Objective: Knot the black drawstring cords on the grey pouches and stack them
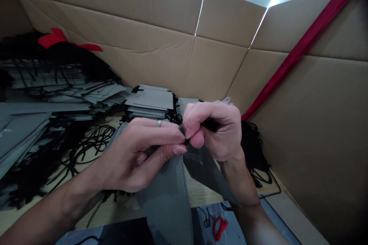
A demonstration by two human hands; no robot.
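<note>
Both my hands meet at the middle of the view, above a grey folded piece (169, 195) that hangs below them, with pale lettering on its right panel. My left hand (146, 149), a ring on one finger, pinches a small black bit at the top edge of the piece. Thumb and forefinger of my right hand (214, 130) press together on the same black bit, right beside the left fingertips. What the black bit is, a cord end or a knot, cannot be made out between the fingers.
Piles of grey pieces with black cords (57, 95) fill the left side. A neat grey stack (151, 99) stands behind my hands. Loose black cords (97, 138) lie on the left, a black bundle (254, 149) at the right, a red tie (220, 228) in front. Cardboard walls (161, 49) surround the table.
</note>
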